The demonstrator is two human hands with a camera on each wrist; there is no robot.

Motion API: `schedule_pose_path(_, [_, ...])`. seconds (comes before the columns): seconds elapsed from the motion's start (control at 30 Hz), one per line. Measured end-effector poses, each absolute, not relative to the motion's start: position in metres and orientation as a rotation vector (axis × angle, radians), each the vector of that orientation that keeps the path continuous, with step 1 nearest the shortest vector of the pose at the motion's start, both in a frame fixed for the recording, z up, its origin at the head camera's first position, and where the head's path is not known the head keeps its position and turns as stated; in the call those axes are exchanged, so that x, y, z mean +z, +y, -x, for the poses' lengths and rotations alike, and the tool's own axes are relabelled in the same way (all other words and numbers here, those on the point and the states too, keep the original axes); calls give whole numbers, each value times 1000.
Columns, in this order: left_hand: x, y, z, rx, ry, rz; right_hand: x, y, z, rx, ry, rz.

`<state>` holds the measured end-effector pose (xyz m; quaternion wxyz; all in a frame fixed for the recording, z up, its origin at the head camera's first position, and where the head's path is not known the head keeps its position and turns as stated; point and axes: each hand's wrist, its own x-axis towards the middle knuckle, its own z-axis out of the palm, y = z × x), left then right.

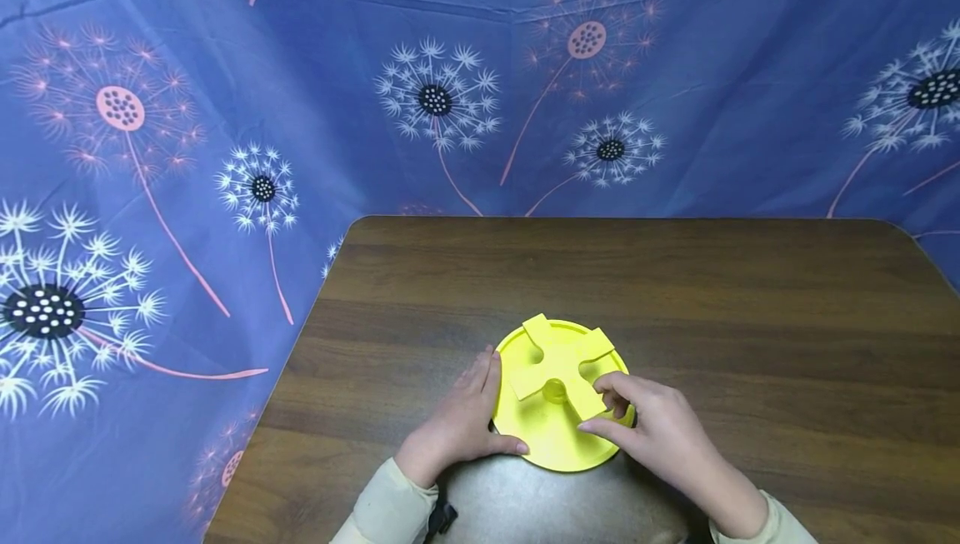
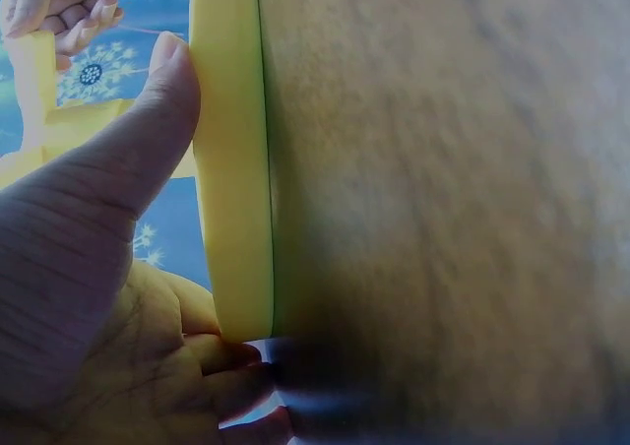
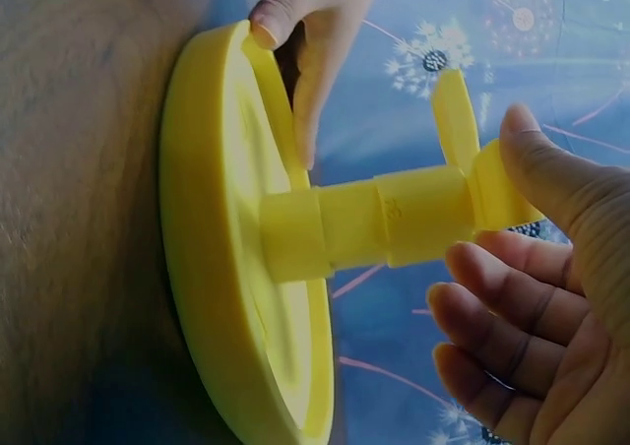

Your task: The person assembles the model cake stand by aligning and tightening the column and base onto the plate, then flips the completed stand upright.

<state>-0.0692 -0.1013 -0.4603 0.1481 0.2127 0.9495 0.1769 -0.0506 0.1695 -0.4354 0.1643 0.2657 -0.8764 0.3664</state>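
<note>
A yellow round base (image 1: 558, 448) with a raised rim sits on the table near its front edge. From its middle rises a yellow post (image 3: 354, 221) made of stepped cylinders, seen side-on in the right wrist view. A flat yellow cross-shaped piece (image 1: 561, 365) tops the post. My left hand (image 1: 467, 415) holds the base at its left side, thumb on the near rim and fingers along the far left. My right hand (image 1: 663, 427) pinches the near right arm of the cross between thumb and index finger, its other fingers loosely bent below.
The brown wood-grain table (image 1: 750, 319) reaches back to a blue cloth (image 1: 480, 69) with a dandelion print, which also hangs along the left. A greyish shiny patch (image 1: 555, 498) lies in front of the base. A black strap (image 1: 442, 517) shows by the left sleeve.
</note>
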Motion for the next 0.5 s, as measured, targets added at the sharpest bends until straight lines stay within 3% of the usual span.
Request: schedule_pose_path(0.5, [-459,-101,70,503,2724,-605,-437,153,48,917,-2432,-794])
